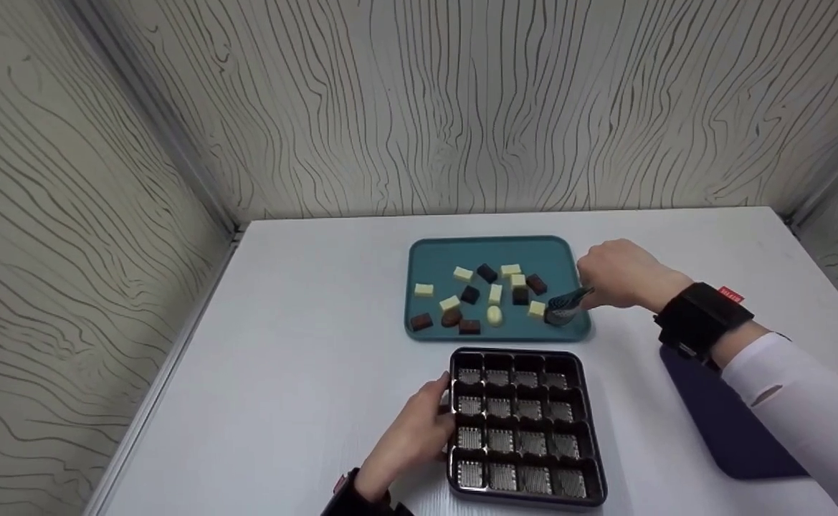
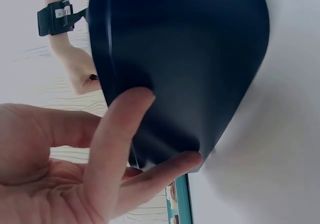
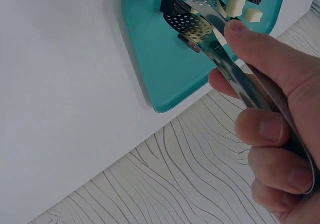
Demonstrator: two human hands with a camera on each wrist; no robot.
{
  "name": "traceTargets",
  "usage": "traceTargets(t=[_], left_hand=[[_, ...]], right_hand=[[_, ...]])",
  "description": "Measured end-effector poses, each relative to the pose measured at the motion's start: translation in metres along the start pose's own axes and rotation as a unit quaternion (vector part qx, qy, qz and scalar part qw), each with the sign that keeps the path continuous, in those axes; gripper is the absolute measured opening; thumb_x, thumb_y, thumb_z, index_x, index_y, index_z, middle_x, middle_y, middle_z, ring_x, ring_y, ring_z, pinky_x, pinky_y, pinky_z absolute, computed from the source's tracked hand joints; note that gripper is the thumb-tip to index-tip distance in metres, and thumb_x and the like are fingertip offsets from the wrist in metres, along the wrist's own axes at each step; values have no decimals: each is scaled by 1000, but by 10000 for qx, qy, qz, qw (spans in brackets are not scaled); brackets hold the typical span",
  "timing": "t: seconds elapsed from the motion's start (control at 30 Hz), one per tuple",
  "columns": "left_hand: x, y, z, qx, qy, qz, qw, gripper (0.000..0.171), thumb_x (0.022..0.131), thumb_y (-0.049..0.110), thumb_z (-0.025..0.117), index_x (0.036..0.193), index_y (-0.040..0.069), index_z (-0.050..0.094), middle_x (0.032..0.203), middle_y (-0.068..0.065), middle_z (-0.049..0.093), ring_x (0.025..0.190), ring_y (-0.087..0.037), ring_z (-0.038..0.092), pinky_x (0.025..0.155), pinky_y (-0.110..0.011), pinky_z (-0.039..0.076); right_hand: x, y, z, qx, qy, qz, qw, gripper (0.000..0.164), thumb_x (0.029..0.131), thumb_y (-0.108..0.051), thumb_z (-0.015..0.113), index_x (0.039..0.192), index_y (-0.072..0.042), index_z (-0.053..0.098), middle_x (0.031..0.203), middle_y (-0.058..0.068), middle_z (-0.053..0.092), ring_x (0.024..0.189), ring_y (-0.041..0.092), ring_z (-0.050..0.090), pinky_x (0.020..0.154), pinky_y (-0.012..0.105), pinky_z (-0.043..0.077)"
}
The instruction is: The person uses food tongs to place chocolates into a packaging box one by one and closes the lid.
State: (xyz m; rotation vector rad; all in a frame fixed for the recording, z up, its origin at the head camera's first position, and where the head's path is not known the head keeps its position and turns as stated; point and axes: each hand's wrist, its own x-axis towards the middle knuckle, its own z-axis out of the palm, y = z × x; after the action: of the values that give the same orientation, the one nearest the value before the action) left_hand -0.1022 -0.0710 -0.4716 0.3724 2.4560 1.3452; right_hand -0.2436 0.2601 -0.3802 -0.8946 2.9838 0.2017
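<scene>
My right hand [image 1: 623, 274] grips metal tongs [image 3: 232, 74] with perforated, spoon-like ends. In the right wrist view, a dark chocolate piece [image 3: 171, 3] sits between the tong ends, above the right part of the teal tray [image 3: 165, 92]. White, brown and dark chocolates [image 1: 469, 294] lie scattered across that tray. Nearer to me stands a dark box [image 1: 526, 494] with a divided insert [image 1: 531, 408]; its compartments hold no chocolates. My left hand [image 1: 419, 430] touches the box's left side with fairly straight fingers, which the left wrist view shows against its dark wall.
A dark blue lid-like panel [image 1: 734, 430] lies on the white table [image 1: 318, 344] at the right, partly under my right forearm. Wood-grain patterned walls [image 1: 447, 107] stand behind the table and at its sides. The box sits just in front of the tray.
</scene>
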Motion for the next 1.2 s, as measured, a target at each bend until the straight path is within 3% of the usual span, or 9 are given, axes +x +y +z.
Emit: traceTargets(t=[0.23,0.37,0.57,0.77,1.03,1.2], left_hand=[[3,2,2,59,14,37,10000,66,93,-1,57,156,-11,40,152,-35,52,145,-50,49,123,-64,39],[5,2,3,118,-90,74,9999,67,92,-2,56,156,-12,38,153,-36,49,146,-50,48,124,-64,38],[5,2,5,243,-158,106,9995,67,92,-1,56,156,-13,37,151,-36,51,144,-50,51,123,-62,40],[3,1,4,208,-177,67,9996,67,94,0,56,157,-12,36,154,-35,49,146,-50,48,124,-64,38],[1,-1,0,101,-118,28,9999,67,95,1,55,157,-12,35,155,-35,48,147,-51,47,124,-65,37],[1,-2,-1,123,-139,23,9998,67,94,1,55,157,-12,35,155,-36,48,147,-52,47,124,-65,37]], right_hand=[[-7,3,2,48,29,49,10000,53,76,-38,92,58,-15,48,56,-8,35,55,12,34,54,25,29],[-15,4,-3,109,56,50,9999,44,77,-36,91,58,-14,59,54,-7,46,53,11,39,52,24,32],[-25,-3,-26,185,267,-20,9995,28,80,-34,89,67,-15,75,58,-4,62,52,10,46,50,29,41],[-31,-31,-51,343,393,-291,9982,22,80,-35,89,70,-20,78,57,-6,59,52,7,42,52,25,34],[-25,-84,-55,182,721,-1135,9908,42,82,-41,88,60,-18,60,54,-8,38,52,6,29,53,19,18],[-15,-104,-53,338,843,-1279,9876,59,79,-39,91,58,-20,38,60,-10,23,56,7,21,57,20,13]])
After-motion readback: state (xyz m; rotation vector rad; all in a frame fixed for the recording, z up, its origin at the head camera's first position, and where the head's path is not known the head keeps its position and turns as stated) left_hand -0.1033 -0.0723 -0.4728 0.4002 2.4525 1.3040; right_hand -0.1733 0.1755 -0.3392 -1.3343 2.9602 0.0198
